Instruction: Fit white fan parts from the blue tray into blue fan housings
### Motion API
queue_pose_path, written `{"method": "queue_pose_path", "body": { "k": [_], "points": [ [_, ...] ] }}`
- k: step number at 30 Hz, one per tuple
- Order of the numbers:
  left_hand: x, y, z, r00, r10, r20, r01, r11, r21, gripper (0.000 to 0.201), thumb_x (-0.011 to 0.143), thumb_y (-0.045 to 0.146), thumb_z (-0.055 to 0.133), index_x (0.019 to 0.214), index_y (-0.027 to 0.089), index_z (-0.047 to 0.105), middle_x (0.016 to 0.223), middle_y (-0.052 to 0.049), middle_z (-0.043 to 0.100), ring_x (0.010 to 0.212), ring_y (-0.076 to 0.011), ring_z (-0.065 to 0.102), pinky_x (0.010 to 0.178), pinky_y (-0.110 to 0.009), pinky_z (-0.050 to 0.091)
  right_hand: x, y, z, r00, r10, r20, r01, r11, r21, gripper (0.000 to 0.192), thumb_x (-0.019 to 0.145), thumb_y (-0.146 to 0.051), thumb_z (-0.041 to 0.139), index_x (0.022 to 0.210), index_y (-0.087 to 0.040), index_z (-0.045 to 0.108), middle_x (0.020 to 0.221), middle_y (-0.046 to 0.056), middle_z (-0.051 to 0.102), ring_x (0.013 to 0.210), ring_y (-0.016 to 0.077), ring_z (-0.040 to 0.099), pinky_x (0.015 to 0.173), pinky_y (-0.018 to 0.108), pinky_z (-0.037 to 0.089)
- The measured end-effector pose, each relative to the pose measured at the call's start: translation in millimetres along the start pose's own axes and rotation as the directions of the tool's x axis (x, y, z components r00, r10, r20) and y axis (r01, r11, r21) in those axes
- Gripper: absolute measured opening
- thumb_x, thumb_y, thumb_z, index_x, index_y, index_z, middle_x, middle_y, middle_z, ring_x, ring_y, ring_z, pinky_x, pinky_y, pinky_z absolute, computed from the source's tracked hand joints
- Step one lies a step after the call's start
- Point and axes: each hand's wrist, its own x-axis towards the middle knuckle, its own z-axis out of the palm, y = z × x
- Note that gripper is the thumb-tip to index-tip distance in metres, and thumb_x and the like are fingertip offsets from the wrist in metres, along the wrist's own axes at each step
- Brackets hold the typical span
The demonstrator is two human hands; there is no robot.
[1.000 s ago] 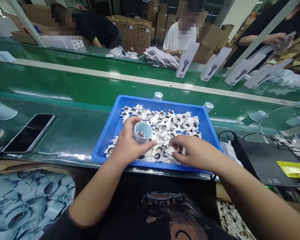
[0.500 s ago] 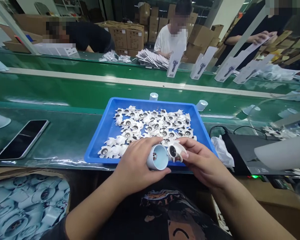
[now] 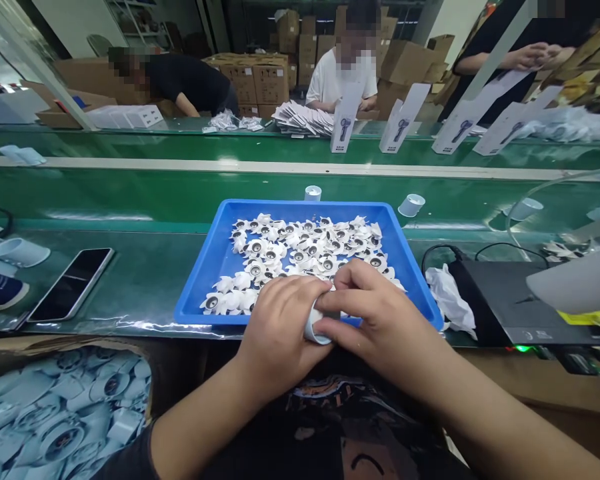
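- Since a moment ago, my right hand (image 3: 375, 313) is closing over the light-blue cup (image 3: 315, 333); I cannot tell what its fingers are pinching.
- My left hand (image 3: 283, 323) is wrapping the cup, beside the near edge of the blue tray (image 3: 270, 209).

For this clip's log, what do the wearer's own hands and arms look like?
The left hand and right hand are ungloved, with no ring or watch visible. Both forearms are bare. A short black sleeve shows on the left; the right one is out of view.
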Motion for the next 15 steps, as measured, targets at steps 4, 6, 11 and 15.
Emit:
{"method": "queue_pose_path", "body": {
  "k": [4,6,11,15],
  "points": [
    [-1.2,-6.7,-1.6,0.999,-0.029,0.035,0.03,0.999,-0.019,0.035,0.089,0.04,0.061,0.116,0.021,0.051,0.105,-0.008,0.069,0.097,-0.0253,0.065,0.088,-0.04,0.05,-10.0,7.8,-19.6,0.991,-0.006,0.132,-0.01,0.993,0.12,0.017,0.095,-0.034,0.06,0.107,-0.028,0.071,0.131,0.008,0.049,0.115,0.0221,0.054,0.095,0.039,0.049],
    [-5.6,-16.8,-6.6,0.994,-0.087,0.067,0.089,0.996,-0.025,0.042,0.086,0.049,0.065,0.116,0.022,0.052,0.105,-0.008,0.069,0.097,-0.0259,0.065,0.087,-0.042,0.051,-22.8,12.9,-38.3,0.97,-0.046,0.238,-0.022,0.961,0.277,0.023,0.096,-0.045,0.056,0.1,-0.03,0.073,0.136,0.004,0.049,0.125,0.0219,0.051,0.1,0.036,0.05],
    [2.1,-66.4,-37.8,0.966,-0.241,0.092,0.234,0.969,0.082,0.055,0.078,0.06,0.069,0.118,0.023,0.061,0.118,-0.012,0.059,0.112,-0.0312,0.058,0.097,-0.05,0.049,-69.7,34.4,-52.0,0.978,0.171,0.122,-0.204,0.911,0.357,0.02,0.092,-0.049,0.061,0.102,-0.038,0.074,0.125,0.006,0.059,0.114,0.0238,0.06,0.087,0.031,0.058],
    [60.6,-121.4,-59.7,0.845,-0.527,0.092,0.472,0.815,0.338,0.052,0.074,0.061,0.07,0.109,0.023,0.068,0.1,-0.008,0.059,0.099,-0.0299,0.061,0.087,-0.043,0.053,-103.1,56.3,-27.3,0.921,0.381,0.077,-0.383,0.855,0.349,0.023,0.088,-0.053,0.063,0.102,-0.038,0.074,0.123,0.01,0.06,0.112,0.0307,0.061,0.087,0.046,0.054]
  ]
}}
